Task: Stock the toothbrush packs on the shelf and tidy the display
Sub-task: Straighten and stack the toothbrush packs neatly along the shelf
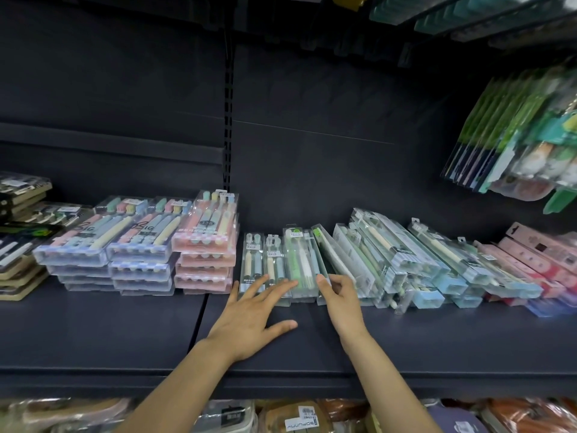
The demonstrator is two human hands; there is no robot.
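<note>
Clear narrow toothbrush packs [274,264] lie side by side on the dark shelf [312,348] at the centre. My left hand [253,317] lies flat with fingers spread, fingertips touching the near ends of the leftmost packs. My right hand [338,295] pinches the near end of a green-and-white pack [304,260] between thumb and curled fingers. To the right, more clear packs [406,260] lean in a loose, slanted heap.
Stacks of wide pastel toothbrush packs [140,242] stand at the left, brown-edged packs [18,245] beyond them. Pink packs [537,260] lie at the far right. Green packs [524,135] hang on pegs at upper right. Packaged goods [296,417] fill the shelf below.
</note>
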